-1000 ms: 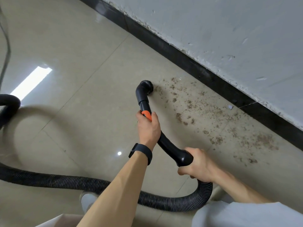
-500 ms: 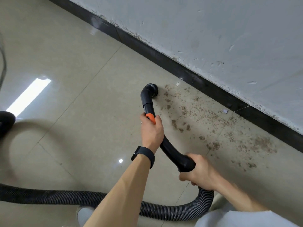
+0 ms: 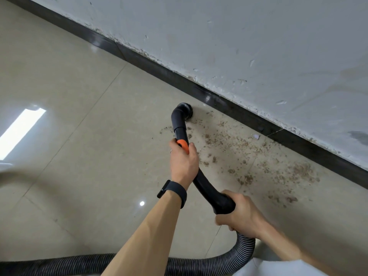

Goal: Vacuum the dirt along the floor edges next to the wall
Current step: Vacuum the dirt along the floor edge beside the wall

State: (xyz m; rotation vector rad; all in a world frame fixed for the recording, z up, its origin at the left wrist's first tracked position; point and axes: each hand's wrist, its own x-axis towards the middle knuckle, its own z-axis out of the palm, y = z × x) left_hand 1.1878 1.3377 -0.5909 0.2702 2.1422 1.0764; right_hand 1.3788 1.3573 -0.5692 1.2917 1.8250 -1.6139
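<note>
A black vacuum wand (image 3: 201,180) with an orange collar runs from my hands to a round brush nozzle (image 3: 184,112) on the beige tile floor, close to the black baseboard (image 3: 249,118). My left hand (image 3: 183,160) grips the wand at the orange collar. My right hand (image 3: 241,214) grips the wand's lower end where the ribbed hose (image 3: 239,253) joins. Brown dirt (image 3: 247,156) lies scattered on the tiles right of the nozzle, along the baseboard.
The grey-white wall (image 3: 258,46) with chipped paint rises above the baseboard. The ribbed hose trails leftwards along the bottom of the view. A small white scrap (image 3: 256,136) lies by the baseboard. A ceiling light reflects on the floor (image 3: 22,128) at left.
The nozzle has moved forward towards the baseboard, to the near end of the dirt patch. Both hands kept their grips. The hose loop at left has left the view.
</note>
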